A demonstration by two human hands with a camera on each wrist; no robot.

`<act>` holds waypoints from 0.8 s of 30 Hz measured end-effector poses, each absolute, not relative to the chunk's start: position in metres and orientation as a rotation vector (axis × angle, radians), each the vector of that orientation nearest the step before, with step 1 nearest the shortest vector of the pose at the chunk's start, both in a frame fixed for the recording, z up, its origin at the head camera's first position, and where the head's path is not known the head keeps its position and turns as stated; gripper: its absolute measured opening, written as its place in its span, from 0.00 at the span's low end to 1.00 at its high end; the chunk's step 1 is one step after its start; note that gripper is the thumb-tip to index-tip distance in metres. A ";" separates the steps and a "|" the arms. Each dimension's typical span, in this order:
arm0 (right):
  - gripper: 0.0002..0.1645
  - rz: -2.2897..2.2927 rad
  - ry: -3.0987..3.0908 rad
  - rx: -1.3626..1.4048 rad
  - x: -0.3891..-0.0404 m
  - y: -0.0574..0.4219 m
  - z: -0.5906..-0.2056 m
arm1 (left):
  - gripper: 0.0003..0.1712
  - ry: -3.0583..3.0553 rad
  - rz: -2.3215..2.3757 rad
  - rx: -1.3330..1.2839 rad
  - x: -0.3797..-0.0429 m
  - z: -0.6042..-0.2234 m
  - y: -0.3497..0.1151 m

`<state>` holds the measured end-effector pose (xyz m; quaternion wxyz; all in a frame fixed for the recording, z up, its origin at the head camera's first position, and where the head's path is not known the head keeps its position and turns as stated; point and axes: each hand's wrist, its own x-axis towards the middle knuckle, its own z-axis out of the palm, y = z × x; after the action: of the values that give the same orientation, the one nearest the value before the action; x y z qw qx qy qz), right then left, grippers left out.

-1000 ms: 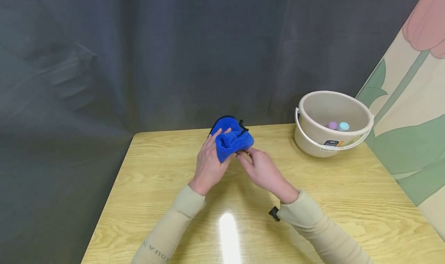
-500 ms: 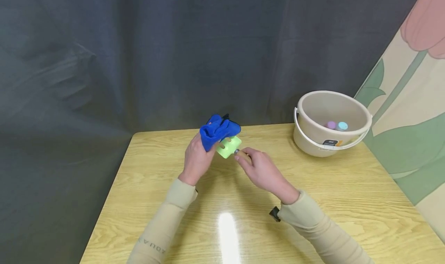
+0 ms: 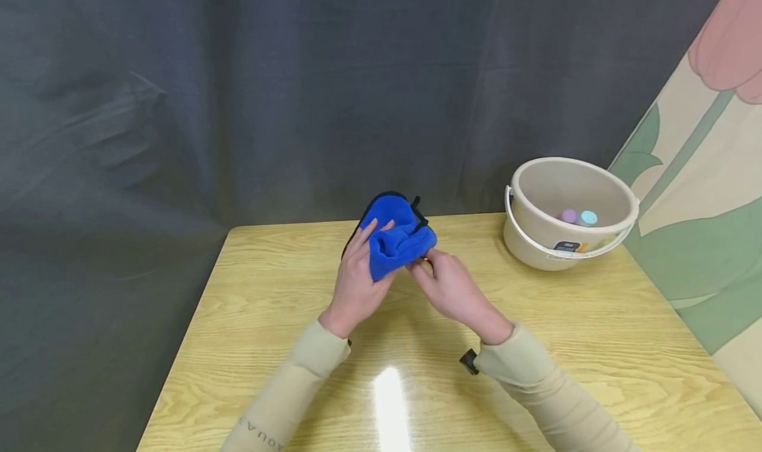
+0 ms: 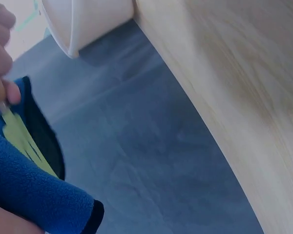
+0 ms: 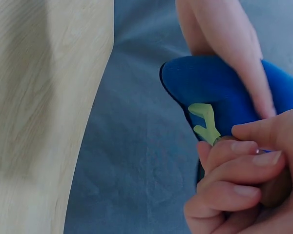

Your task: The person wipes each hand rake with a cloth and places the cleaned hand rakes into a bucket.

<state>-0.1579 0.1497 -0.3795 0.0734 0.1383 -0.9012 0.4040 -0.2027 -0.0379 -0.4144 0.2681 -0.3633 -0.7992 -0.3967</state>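
Note:
In the head view, my left hand holds a blue cloth with black edging, folded around the head of a small tool. My right hand grips that tool's wooden handle, close beside the cloth. In the left wrist view, a pale green slotted spatula head shows between layers of the cloth. From the right wrist, part of the green spatula lies against the cloth, and my right fingers curl round its handle. The cloth hides the rest of the head.
A beige bucket with a white handle stands at the table's back right. Purple and light blue topped items are inside it. A dark curtain hangs behind the wooden table.
Half a second ago the cloth was further left and the green head was exposed. My left hand has moved right, covering it with the cloth again. The right hand has barely moved.

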 end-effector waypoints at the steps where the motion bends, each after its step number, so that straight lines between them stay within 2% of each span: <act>1: 0.12 1.207 -2.702 0.401 -0.158 0.150 -0.379 | 0.33 -2.152 -1.073 -0.990 -0.201 -0.415 -0.037; 5: 0.12 1.183 -2.702 0.375 -0.159 0.151 -0.379 | 0.37 -2.135 -1.099 -0.991 -0.196 -0.416 -0.034; 24: 0.10 1.092 -2.636 0.412 -0.151 0.144 -0.372 | 0.41 -2.148 -1.048 -1.003 -0.206 -0.414 -0.035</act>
<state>-0.1510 0.1439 -0.3722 0.1290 0.1416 -0.9068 0.3756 -0.2059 -0.0349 -0.4137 0.2715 -0.3723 -0.7977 -0.3890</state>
